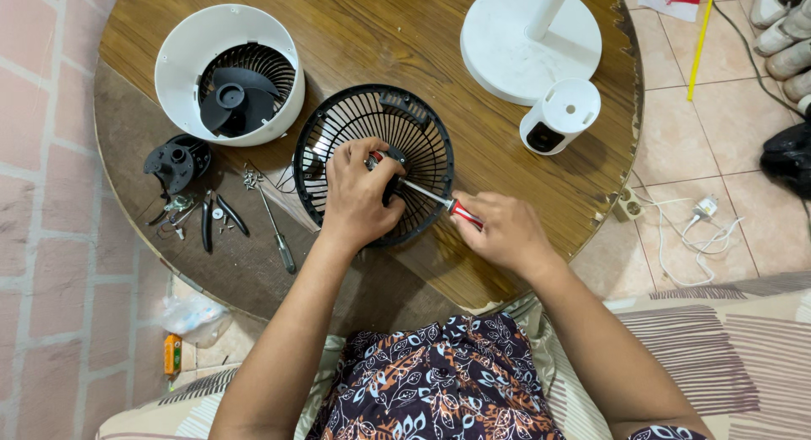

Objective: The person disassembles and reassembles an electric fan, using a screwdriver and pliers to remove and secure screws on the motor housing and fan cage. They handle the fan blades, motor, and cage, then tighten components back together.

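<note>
white fan housing (pixel 182 56) | white base (pixel 507 47) | pliers (pixel 207 225) | possibly screws (pixel 251 180)

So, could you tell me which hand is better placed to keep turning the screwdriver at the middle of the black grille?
The right hand: it already grips the screwdriver by its red handle, tip aimed at the grille centre. The left hand rests on the grille hub, steadying it.

light: bright, even – shadows: soft, short | focus: sharp | edges: mild wide-angle bend
</note>
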